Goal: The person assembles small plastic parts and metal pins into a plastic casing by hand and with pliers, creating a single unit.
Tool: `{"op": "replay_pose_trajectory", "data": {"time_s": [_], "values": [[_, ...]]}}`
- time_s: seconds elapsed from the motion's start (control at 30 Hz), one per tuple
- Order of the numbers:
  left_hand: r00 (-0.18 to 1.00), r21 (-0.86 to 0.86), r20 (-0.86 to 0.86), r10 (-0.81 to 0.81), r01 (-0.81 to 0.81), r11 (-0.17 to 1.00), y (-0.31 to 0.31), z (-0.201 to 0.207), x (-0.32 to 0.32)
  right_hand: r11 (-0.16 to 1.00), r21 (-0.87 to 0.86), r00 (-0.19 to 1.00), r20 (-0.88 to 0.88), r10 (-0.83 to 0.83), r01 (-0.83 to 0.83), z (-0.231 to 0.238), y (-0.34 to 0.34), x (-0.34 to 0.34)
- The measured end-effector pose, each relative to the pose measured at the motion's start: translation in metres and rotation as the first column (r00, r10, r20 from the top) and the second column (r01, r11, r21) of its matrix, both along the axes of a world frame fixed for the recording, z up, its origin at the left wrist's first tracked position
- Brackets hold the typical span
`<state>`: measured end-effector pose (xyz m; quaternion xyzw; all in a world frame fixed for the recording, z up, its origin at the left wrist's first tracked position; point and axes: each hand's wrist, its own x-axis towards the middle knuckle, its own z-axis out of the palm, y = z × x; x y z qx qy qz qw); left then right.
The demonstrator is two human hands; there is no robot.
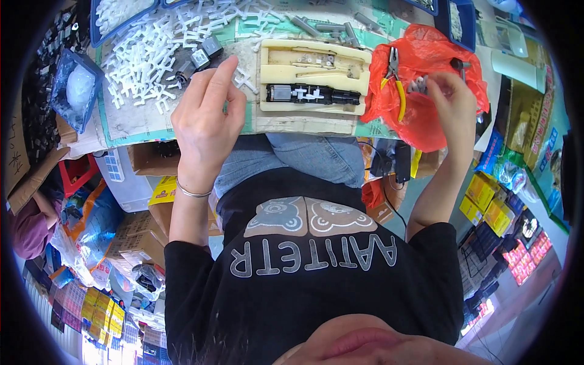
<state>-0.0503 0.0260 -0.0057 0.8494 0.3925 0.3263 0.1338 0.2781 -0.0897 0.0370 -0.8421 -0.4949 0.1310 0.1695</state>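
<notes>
My left hand (pixel 210 115) is raised over the near edge of the table, index finger stretched out and thumb apart, with nothing visible in it. Just beyond its fingers lie grey box-shaped motors (pixel 208 51), partly hidden. On the right, my right hand (pixel 453 103) bends down over a red plastic bag (pixel 420 131), fingertips pinched at small metallic parts (pixel 417 85); whatever they hold is too small to make out. Between the hands sits a cream-coloured fixture (pixel 313 70). In its near slot rests a black housing (pixel 345 97) with a grey motor block (pixel 280 92) and white pieces (pixel 307 93).
White T-shaped plastic pieces (pixel 143 67) are heaped at the far left. Pliers (pixel 393 76) with yellow-and-red handles lie on the red bag. Grey cylinders (pixel 331 28) lie behind the fixture. Blue bins (pixel 76 91) stand at the sides. A person's purple sleeve (pixel 33 228) shows at left.
</notes>
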Motion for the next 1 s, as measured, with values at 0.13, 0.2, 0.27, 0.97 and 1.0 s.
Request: {"op": "replay_pose_trajectory", "data": {"time_s": [0.13,0.2,0.27,0.97,1.0], "values": [[0.99,0.058,0.124,-0.07,0.064,0.996,0.002,-0.001,0.007,0.991,-0.133,0.982,0.186,0.022,0.003,-0.018,-0.013,0.005],[0.991,0.045,0.112,-0.069,0.064,0.997,-0.002,0.004,0.012,1.0,-0.001,0.983,0.182,0.026,-0.026,-0.04,-0.014,0.009],[0.993,0.034,0.1,-0.068,0.065,0.997,-0.004,0.006,0.015,0.999,0.01,0.957,0.285,0.048,-0.053,-0.058,-0.014,0.015],[0.983,-0.064,0.146,-0.112,0.122,0.99,-0.012,0.007,0.023,0.85,0.393,0.915,-0.336,-0.224,0.352,-0.039,-0.024,0.051],[0.984,-0.064,0.145,-0.108,0.118,0.991,-0.011,0.007,0.025,0.851,0.393,0.915,-0.337,-0.221,0.35,-0.036,-0.019,0.048]]}}
